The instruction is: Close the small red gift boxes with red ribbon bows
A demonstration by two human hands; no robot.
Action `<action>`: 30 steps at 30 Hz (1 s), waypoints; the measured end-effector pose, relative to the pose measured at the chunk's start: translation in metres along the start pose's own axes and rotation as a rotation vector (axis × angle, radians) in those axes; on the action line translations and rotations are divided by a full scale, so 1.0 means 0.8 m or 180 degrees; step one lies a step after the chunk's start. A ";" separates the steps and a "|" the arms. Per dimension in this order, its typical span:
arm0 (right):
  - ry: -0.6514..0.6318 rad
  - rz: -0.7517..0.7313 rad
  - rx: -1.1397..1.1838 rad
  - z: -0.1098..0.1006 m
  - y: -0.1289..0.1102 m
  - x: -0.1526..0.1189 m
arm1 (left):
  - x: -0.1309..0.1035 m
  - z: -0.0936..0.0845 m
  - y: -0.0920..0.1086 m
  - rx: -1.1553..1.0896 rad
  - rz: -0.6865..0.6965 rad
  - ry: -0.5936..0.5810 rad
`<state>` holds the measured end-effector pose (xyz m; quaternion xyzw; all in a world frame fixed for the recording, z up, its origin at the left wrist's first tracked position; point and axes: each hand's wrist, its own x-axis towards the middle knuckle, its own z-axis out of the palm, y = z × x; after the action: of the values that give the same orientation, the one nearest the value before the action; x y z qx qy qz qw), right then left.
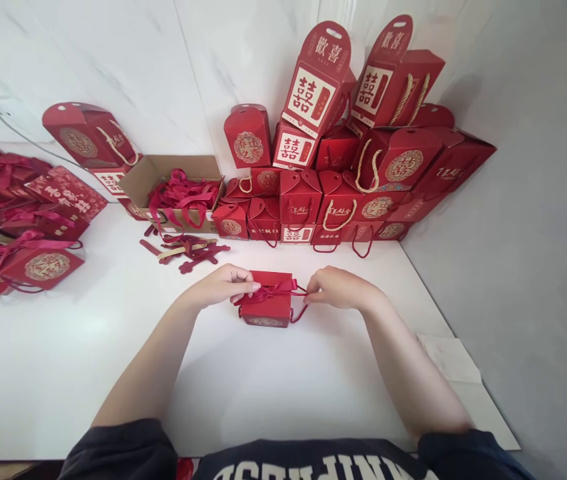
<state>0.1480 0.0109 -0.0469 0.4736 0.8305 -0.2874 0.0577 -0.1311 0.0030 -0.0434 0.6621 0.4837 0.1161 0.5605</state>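
On the left part of the table [113, 373], ribbon-tied gift boxes [46, 267] are cut off by the picture's edge. By the far edge, heaped ribbons [183, 193] hide the carton's [135, 180] bottom. The left hand [223, 285] covers part of the bow [273, 291] and small red box [266, 307], whose near-face print is too small to read; the right hand [338, 287] hides the ribbon tail's [299, 294] tip.

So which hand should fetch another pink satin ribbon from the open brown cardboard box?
Left hand, probably: it's nearer the open brown cardboard box, though it must first release the pink satin bow. The right hand is beyond the small red gift box.
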 end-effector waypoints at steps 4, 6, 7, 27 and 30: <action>0.1066 0.0550 -0.0684 0.000 -0.025 -0.021 | 0.002 0.001 -0.003 -0.0093 -0.0094 0.0097; 0.1621 0.0004 -0.0684 0.004 -0.044 -0.026 | 0.002 0.001 -0.003 -0.0108 -0.0082 0.0102; 0.1763 -0.0486 -0.0623 0.008 -0.055 -0.026 | 0.002 0.001 -0.003 -0.0125 -0.0054 0.0099; 0.2471 -0.1838 -0.1666 0.063 -0.090 0.022 | 0.010 0.026 -0.006 0.0786 0.0049 0.1132; 0.2380 -0.1797 -0.1669 0.065 -0.088 0.025 | 0.009 0.025 -0.004 0.1002 0.0003 0.1221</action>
<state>0.0704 -0.0285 -0.0675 0.2716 0.9334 0.1136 -0.2052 -0.1152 -0.0047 -0.0554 0.7074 0.5930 0.1632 0.3483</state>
